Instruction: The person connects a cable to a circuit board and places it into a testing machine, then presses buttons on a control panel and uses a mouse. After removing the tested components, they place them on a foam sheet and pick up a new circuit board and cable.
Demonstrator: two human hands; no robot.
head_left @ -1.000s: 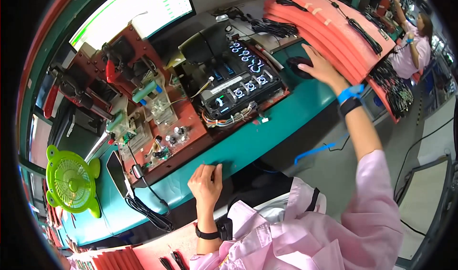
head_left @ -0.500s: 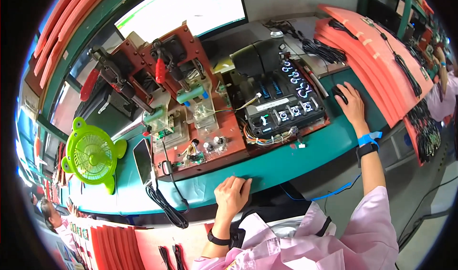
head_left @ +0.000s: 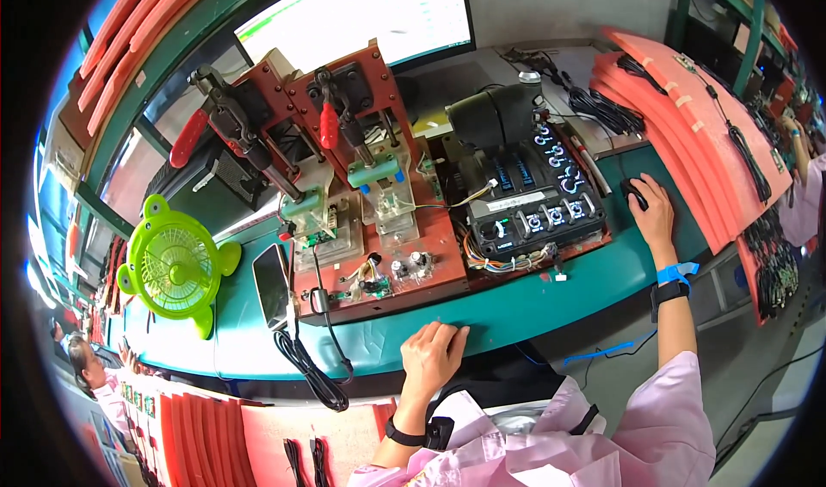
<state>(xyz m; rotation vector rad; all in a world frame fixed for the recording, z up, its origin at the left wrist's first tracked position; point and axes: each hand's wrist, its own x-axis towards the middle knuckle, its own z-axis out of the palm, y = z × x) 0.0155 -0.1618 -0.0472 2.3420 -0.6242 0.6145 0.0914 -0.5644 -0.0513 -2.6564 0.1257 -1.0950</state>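
My left hand (head_left: 430, 356) rests on the near edge of the green table mat (head_left: 516, 302), fingers curled in with nothing visible in them. At the right, my right hand (head_left: 656, 216) is closed over a dark computer mouse (head_left: 637, 198), most of it hidden under the palm. Between the hands and the lit monitor (head_left: 361, 22) stands a red test fixture (head_left: 413, 293) with two red-handled toggle clamps (head_left: 329, 126). One clamp presses on a green block (head_left: 373, 172). Beside it lies a black control panel (head_left: 533, 199) with lit knobs and a bundle of coloured wires.
A green frog-shaped fan (head_left: 176, 263) and a phone (head_left: 272, 285) stand left of the fixture. A coiled black cable (head_left: 310, 375) hangs over the near edge. Pink foam sheets (head_left: 688, 134) with cables are stacked at the right. More foam (head_left: 206, 435) lies at the lower left.
The whole view has shifted, so the bench appears farther right and slightly lower. Both hands keep their places, the right on the mouse and the left at the table edge.
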